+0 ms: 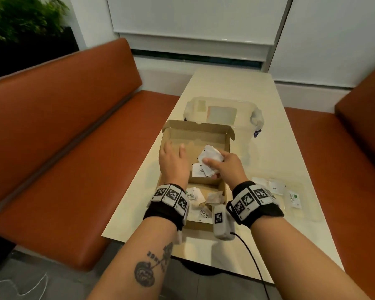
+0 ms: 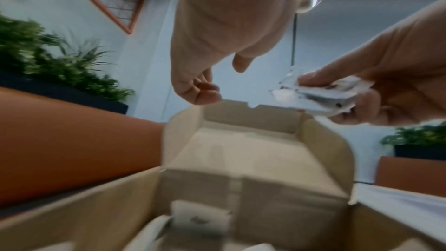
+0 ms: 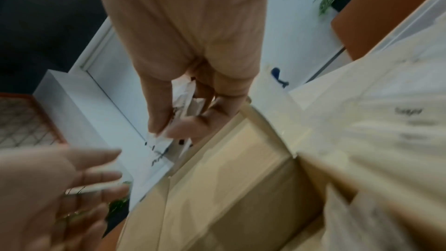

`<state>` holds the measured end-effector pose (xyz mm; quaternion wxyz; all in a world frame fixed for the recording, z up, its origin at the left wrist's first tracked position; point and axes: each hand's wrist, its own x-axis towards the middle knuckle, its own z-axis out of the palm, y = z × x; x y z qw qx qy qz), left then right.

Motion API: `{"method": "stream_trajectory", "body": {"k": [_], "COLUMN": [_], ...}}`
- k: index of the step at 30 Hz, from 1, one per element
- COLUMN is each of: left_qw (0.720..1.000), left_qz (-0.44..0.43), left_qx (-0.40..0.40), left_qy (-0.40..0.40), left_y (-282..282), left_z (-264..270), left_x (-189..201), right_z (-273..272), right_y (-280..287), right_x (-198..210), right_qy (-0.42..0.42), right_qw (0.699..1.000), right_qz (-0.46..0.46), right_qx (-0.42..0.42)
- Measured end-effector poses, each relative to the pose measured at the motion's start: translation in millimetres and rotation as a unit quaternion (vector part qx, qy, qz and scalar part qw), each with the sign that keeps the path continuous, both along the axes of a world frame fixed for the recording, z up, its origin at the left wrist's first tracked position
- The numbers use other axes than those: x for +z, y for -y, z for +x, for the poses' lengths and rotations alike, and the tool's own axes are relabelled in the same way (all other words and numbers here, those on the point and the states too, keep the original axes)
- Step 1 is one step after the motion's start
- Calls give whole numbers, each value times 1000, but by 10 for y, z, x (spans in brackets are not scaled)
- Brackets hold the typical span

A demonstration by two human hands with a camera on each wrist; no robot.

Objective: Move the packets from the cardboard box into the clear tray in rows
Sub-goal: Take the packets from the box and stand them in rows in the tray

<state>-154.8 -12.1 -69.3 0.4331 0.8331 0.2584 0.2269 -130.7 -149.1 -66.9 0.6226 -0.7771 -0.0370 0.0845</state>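
An open cardboard box with a cross divider sits mid-table. My right hand hovers over its far compartment and pinches a bunch of white packets between thumb and fingers; the same bunch of packets shows from the left wrist and, as packets, from the right wrist. My left hand floats beside it with relaxed fingers, holding nothing. More loose packets lie in the near compartment. The clear tray lies to the right of the box, with a few packets in it.
A clear lidded container stands just behind the box. The pale table is narrow, with orange bench seats on both sides. A black cable trails off the table's near edge.
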Motion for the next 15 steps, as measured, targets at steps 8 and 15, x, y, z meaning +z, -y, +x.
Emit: {"method": "stream_trajectory", "body": {"k": [8,15], "left_qw": [966,844], "left_qz": [-220,-486], "left_qx": [-136,-221], "left_qy": [-11,-54], "left_y": [951,1614], "left_z": [165,109], "left_x": [78,43], "right_z": [-39,-63], "right_y": [721,1314], "right_x": [42,-33], "right_qy": [19,25], "right_qw": [998,997], "right_qz": [42,28], "right_qx": [-37,-63]}}
